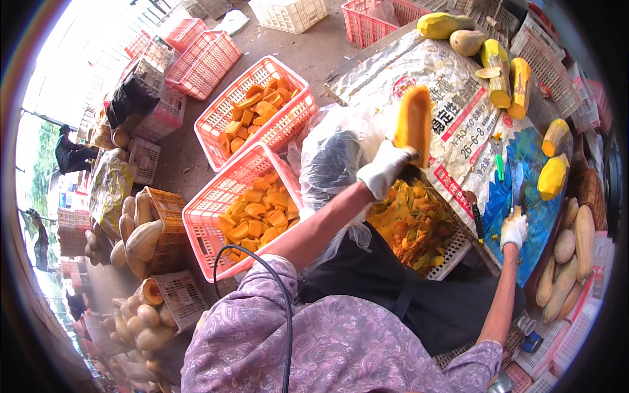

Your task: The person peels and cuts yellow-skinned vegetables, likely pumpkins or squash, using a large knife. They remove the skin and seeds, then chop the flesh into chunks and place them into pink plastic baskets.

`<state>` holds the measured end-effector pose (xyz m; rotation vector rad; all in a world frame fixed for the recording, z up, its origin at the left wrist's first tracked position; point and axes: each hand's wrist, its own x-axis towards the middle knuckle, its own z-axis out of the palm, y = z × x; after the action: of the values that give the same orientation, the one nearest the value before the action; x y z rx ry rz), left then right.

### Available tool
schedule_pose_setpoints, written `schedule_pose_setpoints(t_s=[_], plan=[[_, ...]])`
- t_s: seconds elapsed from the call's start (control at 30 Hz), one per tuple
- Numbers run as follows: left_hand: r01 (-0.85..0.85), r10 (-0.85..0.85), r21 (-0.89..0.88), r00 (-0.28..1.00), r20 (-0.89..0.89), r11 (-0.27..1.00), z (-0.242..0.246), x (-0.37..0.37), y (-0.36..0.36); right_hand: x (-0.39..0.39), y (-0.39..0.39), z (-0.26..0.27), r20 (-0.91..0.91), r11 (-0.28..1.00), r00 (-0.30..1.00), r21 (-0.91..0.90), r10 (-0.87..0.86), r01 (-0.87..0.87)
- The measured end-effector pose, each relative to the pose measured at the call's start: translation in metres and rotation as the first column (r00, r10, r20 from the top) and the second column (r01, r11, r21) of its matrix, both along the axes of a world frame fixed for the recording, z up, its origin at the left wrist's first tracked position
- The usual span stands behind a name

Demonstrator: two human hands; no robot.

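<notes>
My left hand [385, 169], in a white glove, holds up a hollowed, peeled orange squash half [414, 120] above a crate of peelings and pulp [415, 223]. My right hand [514, 228], gloved too, grips a large knife [517, 184] whose blade lies over the blue part of the sack-covered board [535, 236]. A green-handled peeler [500, 167] lies left of the blade. A dark-handled tool [476, 218] rests near the board's edge. Peeled and partly peeled squashes [520, 88] stand along the far right side.
Two pink plastic crates [290, 194] at my left hold cut orange chunks [258, 211]. Whole squashes lie right of the board [584, 243] and in heaps at the far left [143, 240]. More crates [204, 64] stand behind. A person in dark clothes [71, 152] is at the far left.
</notes>
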<state>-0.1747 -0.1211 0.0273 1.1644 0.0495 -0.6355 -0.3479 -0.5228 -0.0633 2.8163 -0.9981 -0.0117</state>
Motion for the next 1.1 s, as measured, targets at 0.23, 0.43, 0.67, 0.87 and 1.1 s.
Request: schedule_pose_setpoints(t_s=[0.23, 0.43, 0.67, 0.87, 1.1], plan=[[-0.377, 0.378, -0.053, 0.926, 0.015, 0.925, 0.047, 0.064, 0.115, -0.009, -0.031, -0.028, 0.086, 0.957, 0.966, 0.185, -0.243, 0.224], [-0.472, 0.489, 0.284, 0.872, 0.014, 0.835, 0.006, 0.087, 0.248, 0.007, 0.022, 0.043, 0.404, 0.63, 0.772, 0.776, -0.49, -0.006], [-0.424, 0.49, 0.388, 0.867, -0.086, 0.818, -0.074, 0.095, 0.337, 0.176, 0.218, 0.121, 0.634, 0.527, 0.749, 0.578, 0.19, -0.623], [-0.351, 0.419, 0.444, 0.906, -0.063, 0.824, -0.071, 0.143, 0.388, 0.315, 0.435, 0.092, 0.526, 0.18, 0.227, 0.14, 0.82, -0.974], [-0.499, 0.446, 0.412, 0.866, 0.224, 0.762, -0.046, 0.17, 0.425, 0.427, 0.579, 0.035, 0.069, 0.26, 0.337, 0.498, 0.939, -0.827]])
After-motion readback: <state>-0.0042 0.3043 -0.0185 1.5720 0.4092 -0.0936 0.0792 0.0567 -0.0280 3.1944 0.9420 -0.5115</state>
